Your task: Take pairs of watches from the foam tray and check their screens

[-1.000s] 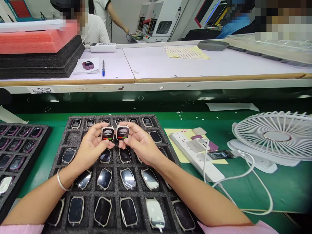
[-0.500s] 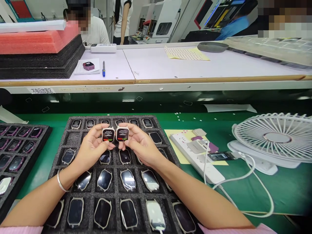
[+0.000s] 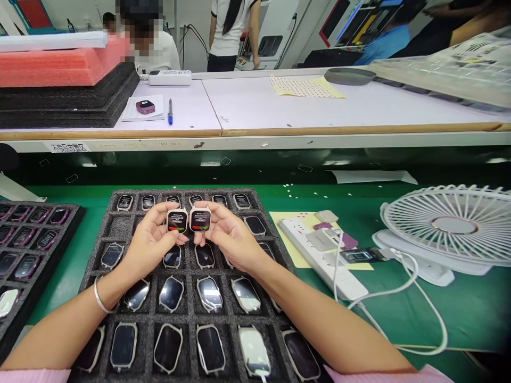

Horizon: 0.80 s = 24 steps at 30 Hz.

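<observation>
My left hand [image 3: 149, 239] holds a small smartwatch body [image 3: 177, 220] with its screen lit, showing red and green marks. My right hand [image 3: 229, 236] grips a second lit watch body [image 3: 200, 219] right beside the first, the two nearly touching. Both hands hover over a black foam tray [image 3: 120, 226] whose pockets hold several dark-screened watch bodies. A silver bangle sits on my left wrist.
A second foam tray [image 3: 64, 226] of purple watches lies at the left. To the right are a white power strip [image 3: 319, 255] with cables and a white fan [image 3: 451, 223]. Beyond is a white bench with a pen, foam stacks and other people.
My hands and the two watches have stayed almost still. A person in the background has walked to the right behind the far bench.
</observation>
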Each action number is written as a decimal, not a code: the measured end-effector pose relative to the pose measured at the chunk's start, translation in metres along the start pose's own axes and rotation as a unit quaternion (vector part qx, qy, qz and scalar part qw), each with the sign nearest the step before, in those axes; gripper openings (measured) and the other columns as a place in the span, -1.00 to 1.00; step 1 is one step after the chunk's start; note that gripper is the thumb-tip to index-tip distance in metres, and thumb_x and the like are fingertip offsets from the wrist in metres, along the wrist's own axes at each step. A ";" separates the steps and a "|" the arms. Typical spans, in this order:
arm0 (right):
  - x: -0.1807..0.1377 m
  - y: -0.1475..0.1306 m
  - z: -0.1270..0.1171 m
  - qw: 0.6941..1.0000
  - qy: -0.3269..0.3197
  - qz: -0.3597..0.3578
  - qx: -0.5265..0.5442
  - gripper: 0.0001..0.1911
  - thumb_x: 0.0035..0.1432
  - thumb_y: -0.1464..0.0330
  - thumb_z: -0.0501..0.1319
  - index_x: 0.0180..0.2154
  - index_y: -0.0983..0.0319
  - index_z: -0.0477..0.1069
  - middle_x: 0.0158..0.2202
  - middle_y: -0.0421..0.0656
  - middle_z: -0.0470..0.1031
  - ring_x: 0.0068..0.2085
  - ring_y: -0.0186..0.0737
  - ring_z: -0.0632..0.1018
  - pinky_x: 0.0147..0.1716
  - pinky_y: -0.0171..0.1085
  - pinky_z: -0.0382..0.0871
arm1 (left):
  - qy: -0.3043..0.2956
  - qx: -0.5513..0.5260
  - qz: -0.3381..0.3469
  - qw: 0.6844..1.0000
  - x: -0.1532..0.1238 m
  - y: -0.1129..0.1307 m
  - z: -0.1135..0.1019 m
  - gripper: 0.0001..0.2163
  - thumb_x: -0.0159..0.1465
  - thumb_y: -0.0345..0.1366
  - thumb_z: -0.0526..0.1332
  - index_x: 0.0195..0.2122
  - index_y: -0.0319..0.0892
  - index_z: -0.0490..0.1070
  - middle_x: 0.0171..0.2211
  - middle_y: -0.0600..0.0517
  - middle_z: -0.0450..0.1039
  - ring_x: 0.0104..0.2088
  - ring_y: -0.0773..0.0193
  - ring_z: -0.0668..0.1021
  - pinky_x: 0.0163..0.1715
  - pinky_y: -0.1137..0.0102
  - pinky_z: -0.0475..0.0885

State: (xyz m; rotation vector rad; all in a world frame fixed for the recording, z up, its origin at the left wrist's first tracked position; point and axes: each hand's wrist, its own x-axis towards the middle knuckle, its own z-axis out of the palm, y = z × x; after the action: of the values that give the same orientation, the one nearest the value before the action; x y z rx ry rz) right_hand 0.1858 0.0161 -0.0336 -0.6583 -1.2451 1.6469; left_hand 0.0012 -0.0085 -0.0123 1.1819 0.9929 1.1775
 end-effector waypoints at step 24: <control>0.001 0.002 -0.001 1.000 -0.003 -0.008 -0.030 -0.52 0.09 0.45 0.28 0.07 0.14 0.32 -0.28 -0.21 0.45 -0.39 -0.32 0.53 -0.36 -0.25 0.44 | 0.018 -0.021 -0.015 1.000 0.002 0.001 0.002 -0.58 0.10 -0.43 0.33 0.00 -0.14 0.33 -0.15 0.04 0.52 -0.41 0.36 0.66 -0.29 0.43 0.60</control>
State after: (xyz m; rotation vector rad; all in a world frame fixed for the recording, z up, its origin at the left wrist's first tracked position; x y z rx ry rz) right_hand 0.1858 0.0173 -0.0363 -0.6776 -1.3049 1.6043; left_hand 0.0033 -0.0072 -0.0110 1.1128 1.0040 1.1935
